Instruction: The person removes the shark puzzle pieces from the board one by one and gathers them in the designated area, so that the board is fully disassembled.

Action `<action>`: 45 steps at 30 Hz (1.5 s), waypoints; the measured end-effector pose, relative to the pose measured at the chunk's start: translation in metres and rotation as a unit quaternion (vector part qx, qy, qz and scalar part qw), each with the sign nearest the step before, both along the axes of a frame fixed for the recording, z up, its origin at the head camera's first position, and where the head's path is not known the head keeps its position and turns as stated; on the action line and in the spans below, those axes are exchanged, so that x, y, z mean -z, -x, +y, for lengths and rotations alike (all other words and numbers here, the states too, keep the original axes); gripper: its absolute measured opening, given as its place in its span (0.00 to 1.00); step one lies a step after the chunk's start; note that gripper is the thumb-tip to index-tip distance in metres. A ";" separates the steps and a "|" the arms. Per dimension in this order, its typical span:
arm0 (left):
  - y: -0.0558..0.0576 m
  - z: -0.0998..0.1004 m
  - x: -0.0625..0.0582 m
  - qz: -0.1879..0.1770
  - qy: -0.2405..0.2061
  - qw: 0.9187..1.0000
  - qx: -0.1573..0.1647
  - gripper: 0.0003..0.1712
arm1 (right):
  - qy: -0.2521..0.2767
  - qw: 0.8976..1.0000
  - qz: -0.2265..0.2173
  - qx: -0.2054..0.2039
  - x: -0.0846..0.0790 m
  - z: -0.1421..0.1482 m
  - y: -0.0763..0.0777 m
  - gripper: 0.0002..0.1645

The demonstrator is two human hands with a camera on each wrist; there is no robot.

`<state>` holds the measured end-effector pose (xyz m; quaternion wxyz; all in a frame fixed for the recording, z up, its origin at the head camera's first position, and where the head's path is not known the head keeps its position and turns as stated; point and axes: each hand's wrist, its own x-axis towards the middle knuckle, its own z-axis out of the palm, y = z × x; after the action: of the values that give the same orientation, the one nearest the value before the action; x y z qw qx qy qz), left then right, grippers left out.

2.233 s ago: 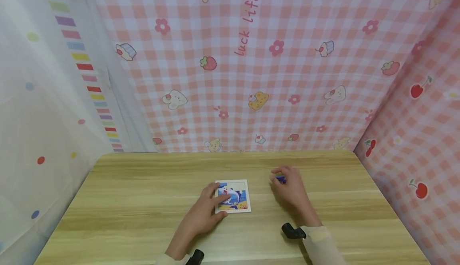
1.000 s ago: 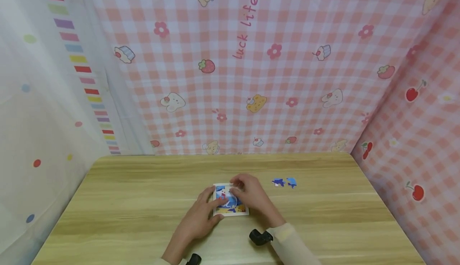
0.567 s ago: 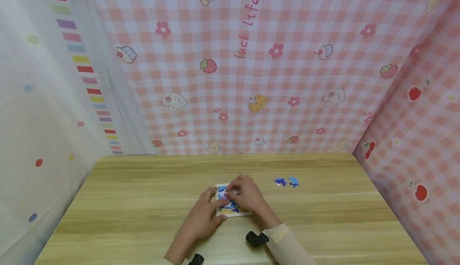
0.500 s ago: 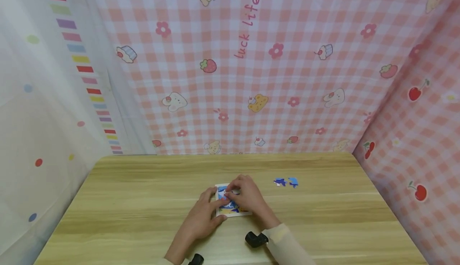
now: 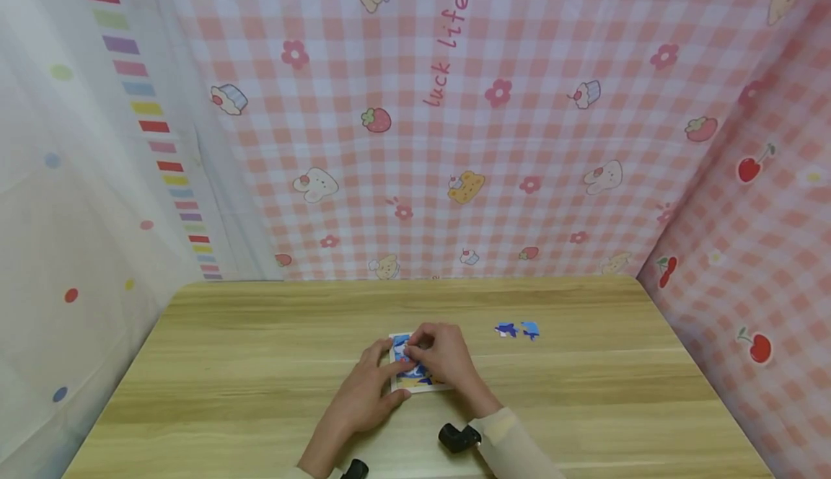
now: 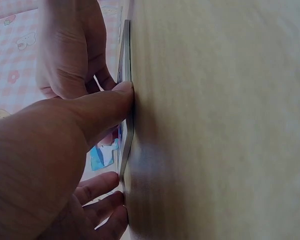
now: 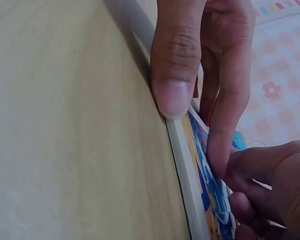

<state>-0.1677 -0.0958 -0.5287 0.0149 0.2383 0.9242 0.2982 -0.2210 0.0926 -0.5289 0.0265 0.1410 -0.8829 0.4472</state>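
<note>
A small square jigsaw puzzle (image 5: 425, 389) in a white-rimmed tray lies flat on the table, its blue, white and yellow picture partly covered by hands. My left hand (image 5: 366, 392) holds the tray from the left: thumb on the near edge, index finger laid over the picture, other fingers at the left side. My right hand (image 5: 448, 353) is over the tray's upper right part, thumb and index finger pinched together near its middle. At those fingertips a light-blue and white puzzle piece (image 6: 102, 156) stands up from the picture in the left wrist view.
Two loose blue puzzle pieces, one darker (image 5: 506, 330) and one lighter (image 5: 530, 330), lie right of the tray. The wooden table (image 5: 260, 342) ends at a pink checked cloth (image 5: 493, 140) behind. Black wrist devices (image 5: 458, 437) sit by both sleeves.
My right hand has come left from the loose pieces to the puzzle, first at its upper right, then toward its middle. Lately it has lowered slightly. My left hand stays on the tray.
</note>
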 end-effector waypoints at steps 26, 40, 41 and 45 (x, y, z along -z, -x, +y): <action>-0.002 -0.003 0.000 -0.002 -0.002 1.000 -0.009 0.27 | 0.017 1.000 -0.009 -0.010 -0.006 0.035 -0.004 0.12; 0.002 0.002 0.002 -0.008 -0.011 1.000 -0.013 0.27 | 0.013 0.999 0.001 0.048 -0.006 0.079 0.001 0.13; 0.002 0.002 0.002 -0.008 -0.010 1.000 -0.013 0.27 | 0.012 0.999 0.003 0.053 -0.006 0.081 0.001 0.14; -0.001 -0.001 0.001 -0.010 -0.008 1.000 -0.017 0.27 | 0.012 0.998 0.000 0.066 -0.003 0.089 0.002 0.14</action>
<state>-0.1672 -0.0971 -0.5301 0.0173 0.2200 0.9255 0.3077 -0.2232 0.1819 -0.5259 0.0576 0.0820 -0.8848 0.4550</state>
